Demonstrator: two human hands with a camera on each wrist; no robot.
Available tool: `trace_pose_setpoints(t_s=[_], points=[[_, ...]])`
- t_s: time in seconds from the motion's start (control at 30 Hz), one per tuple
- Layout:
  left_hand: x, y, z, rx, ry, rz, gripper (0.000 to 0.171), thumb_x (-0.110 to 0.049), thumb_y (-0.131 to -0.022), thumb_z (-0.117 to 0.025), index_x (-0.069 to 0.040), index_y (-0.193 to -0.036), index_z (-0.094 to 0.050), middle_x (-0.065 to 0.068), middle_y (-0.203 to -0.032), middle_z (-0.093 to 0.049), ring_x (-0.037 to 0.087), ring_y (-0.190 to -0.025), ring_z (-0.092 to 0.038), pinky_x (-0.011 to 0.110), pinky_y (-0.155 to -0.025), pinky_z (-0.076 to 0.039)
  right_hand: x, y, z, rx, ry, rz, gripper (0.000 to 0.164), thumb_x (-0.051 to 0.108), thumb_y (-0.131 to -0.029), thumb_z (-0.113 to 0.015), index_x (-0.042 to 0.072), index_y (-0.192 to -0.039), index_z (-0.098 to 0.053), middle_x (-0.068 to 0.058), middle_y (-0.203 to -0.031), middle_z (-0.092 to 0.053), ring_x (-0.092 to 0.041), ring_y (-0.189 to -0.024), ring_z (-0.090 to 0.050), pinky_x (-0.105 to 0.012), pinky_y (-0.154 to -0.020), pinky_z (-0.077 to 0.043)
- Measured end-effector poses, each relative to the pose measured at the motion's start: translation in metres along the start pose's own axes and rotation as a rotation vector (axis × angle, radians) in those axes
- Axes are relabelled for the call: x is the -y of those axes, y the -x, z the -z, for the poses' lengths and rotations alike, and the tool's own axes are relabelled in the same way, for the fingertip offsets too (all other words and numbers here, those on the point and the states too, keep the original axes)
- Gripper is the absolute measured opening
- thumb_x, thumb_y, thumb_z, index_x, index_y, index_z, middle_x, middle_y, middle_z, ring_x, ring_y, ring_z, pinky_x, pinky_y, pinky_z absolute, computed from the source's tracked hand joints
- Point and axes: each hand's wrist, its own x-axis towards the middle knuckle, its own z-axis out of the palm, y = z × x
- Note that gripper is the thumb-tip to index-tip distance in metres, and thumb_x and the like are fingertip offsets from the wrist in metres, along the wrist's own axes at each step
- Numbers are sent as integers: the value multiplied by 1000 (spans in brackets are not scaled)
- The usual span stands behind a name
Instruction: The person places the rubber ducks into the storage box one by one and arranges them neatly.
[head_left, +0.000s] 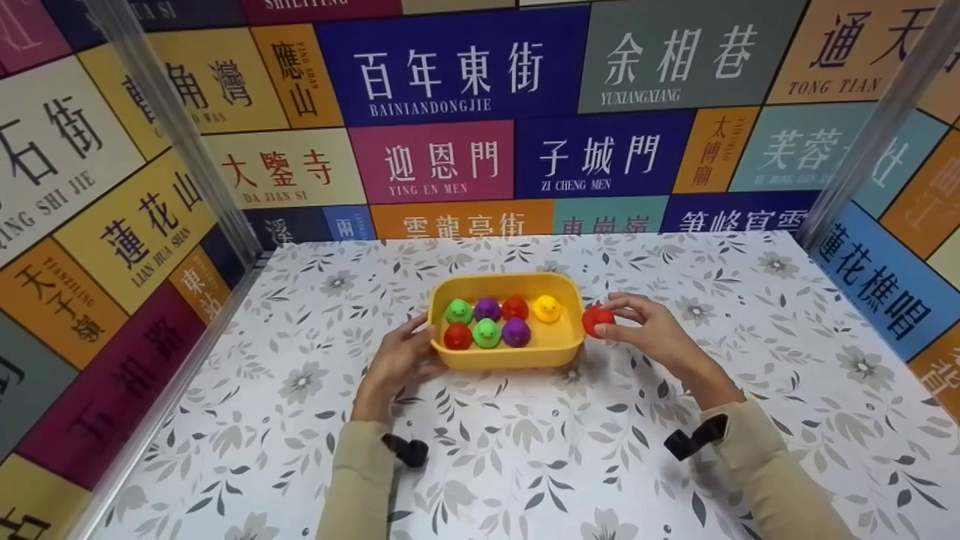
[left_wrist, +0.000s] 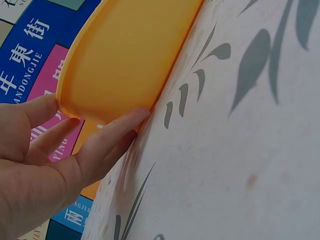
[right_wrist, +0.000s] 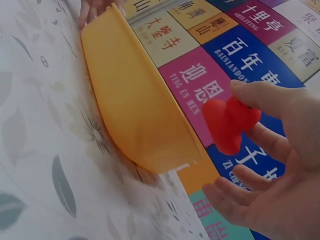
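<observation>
A yellow plastic bin (head_left: 510, 358) stands on the table with several small toy ducks inside. They include a green duck (head_left: 486, 333), a purple duck (head_left: 516, 331), a red duck (head_left: 457, 337) and, apart at the right, a yellow duck (head_left: 547, 308). My left hand (head_left: 401, 358) holds the bin's left end, its fingers and thumb spread around the end wall in the left wrist view. Just off the right end, my right hand (head_left: 660, 337) pinches another red duck (right_wrist: 230, 122) between thumb and index finger; the other fingers are loosely bent.
A white cloth (head_left: 510, 457) printed with grey flowers and leaves covers the table. Panels with coloured street-name signs (head_left: 450, 64) rise behind and at both sides. Clear upright posts (head_left: 870, 127) stand at the back corners. Each wrist wears a black strap (head_left: 697, 439).
</observation>
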Motion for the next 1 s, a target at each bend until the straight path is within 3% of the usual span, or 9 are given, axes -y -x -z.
trace_pose_setpoints(t_s=[0.17,0.4,0.57,0.77,1.0], points=[[0,0,0,-6,-3,7,54,-23,-104,-55,-19,-155,-39,25,-141,-57,35,-117,-67,47,-86,-63,5,-13,-17,-26,-31,-24,56,39,-85,-80,5,-125,-62,-17,-160,-35,-43,-147,-36,-51,-113,-47],[0,1,0,-4,0,13,54,-23,-103,-56,-19,-155,-40,26,-141,-57,37,-118,-66,46,-86,-64,10,-29,-36,-42,-24,-80,52,37,-84,-81,9,-124,-65,-13,-157,-42,-42,-147,-37,-52,-114,-47],[-1,-1,0,-4,13,9,53,-22,-103,-56,-19,-154,-41,25,-138,-59,36,-118,-66,47,-86,-63,16,-37,-45,-63,24,-177,52,38,-85,-80,13,-128,-66,-13,-148,-52,-36,-136,-48,-47,-112,-50],[-1,-1,0,-3,7,-7,53,-22,-103,-56,-18,-154,-41,25,-138,-59,35,-118,-66,47,-86,-64,15,-43,-54,-45,10,-217,53,38,-83,-82,14,-127,-67,-13,-146,-54,-32,-136,-43,-52,-122,-33],[0,-2,-1,-13,1,12,52,-23,-103,-57,-20,-153,-42,24,-136,-59,32,-114,-67,46,-86,-64,9,-50,-62,-60,27,-221,50,32,-81,-85,11,-124,-70,-14,-149,-51,-34,-142,-39,-51,-126,-27]])
